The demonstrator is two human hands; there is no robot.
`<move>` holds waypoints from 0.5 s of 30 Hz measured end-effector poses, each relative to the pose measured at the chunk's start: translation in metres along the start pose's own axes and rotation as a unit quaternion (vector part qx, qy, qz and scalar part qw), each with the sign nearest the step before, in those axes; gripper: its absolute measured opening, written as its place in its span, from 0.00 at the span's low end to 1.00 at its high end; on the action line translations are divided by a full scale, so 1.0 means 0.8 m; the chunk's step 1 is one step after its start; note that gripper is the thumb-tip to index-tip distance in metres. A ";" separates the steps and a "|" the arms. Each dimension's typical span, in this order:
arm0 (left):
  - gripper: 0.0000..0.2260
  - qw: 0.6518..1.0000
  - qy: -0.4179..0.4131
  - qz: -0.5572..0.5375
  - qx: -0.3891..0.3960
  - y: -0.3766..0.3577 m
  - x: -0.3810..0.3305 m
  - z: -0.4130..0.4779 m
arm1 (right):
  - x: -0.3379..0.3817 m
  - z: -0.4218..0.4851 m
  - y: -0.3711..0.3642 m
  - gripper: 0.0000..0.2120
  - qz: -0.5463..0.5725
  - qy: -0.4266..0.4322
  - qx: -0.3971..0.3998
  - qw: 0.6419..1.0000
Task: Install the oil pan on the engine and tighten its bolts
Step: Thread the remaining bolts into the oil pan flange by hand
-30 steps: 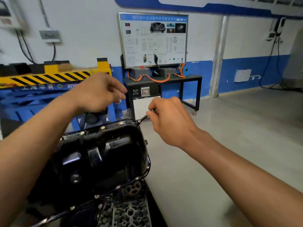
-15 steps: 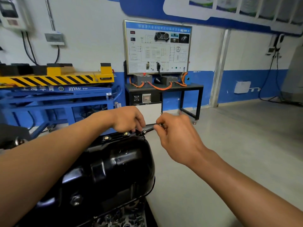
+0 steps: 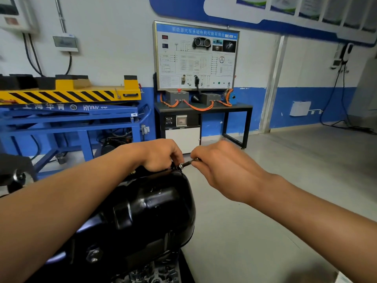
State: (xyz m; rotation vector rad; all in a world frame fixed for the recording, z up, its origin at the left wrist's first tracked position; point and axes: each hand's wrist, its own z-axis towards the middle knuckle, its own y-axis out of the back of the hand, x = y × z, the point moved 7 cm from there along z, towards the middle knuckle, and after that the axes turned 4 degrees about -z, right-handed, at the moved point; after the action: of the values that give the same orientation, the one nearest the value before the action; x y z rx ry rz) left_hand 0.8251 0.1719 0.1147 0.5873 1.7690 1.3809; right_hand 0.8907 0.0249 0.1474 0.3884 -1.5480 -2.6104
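Observation:
The glossy black oil pan sits on top of the engine, whose grey metal shows below it. My right hand grips the handle of a thin metal wrench; its socket end sits at the pan's far right corner. My left hand rests on that far rim with its fingers curled down by the socket end. What those fingers pinch is hidden. One bolt head shows on the rim beside my left wrist.
A blue and yellow lift table stands at the back left. A black bench with a wiring training board stands behind the engine. Bare grey floor stretches to the right.
My left hand came down from the air onto the pan's far rim beside the wrench's socket end. My view has dropped closer to the pan. My right hand has kept hold of the wrench.

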 end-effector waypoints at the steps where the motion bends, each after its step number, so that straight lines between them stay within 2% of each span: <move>1: 0.22 1.000 -0.002 0.001 0.000 0.000 -0.001 -0.001 | 0.002 0.000 0.001 0.13 -0.010 -0.007 -0.011 1.000; 8: 0.19 1.000 -0.022 0.003 -0.004 -0.002 -0.005 -0.002 | 0.005 0.006 0.004 0.14 -0.127 -0.098 -0.041 0.986; 11: 0.17 1.000 -0.019 0.007 -0.001 -0.002 -0.004 -0.001 | 0.014 0.007 0.006 0.30 -0.172 -0.085 -0.025 0.981; 12: 0.17 1.000 -0.021 0.007 0.001 -0.002 -0.004 0.000 | 0.015 0.008 0.005 0.31 -0.173 -0.085 -0.014 0.981; 14: 0.17 1.000 -0.025 0.007 0.002 -0.002 -0.004 -0.001 | 0.008 0.013 0.007 0.18 -0.162 -0.123 -0.010 0.979; 15: 0.17 1.000 -0.025 0.009 0.002 -0.002 -0.004 -0.001 | 0.005 0.014 0.006 0.15 -0.142 -0.143 -0.005 0.980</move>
State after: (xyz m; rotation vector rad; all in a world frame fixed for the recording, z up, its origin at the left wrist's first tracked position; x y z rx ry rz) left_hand 0.8266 0.1686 0.1142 0.6353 1.7321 1.3626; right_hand 0.8837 0.0313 0.1561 0.2587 -1.6707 -3.0045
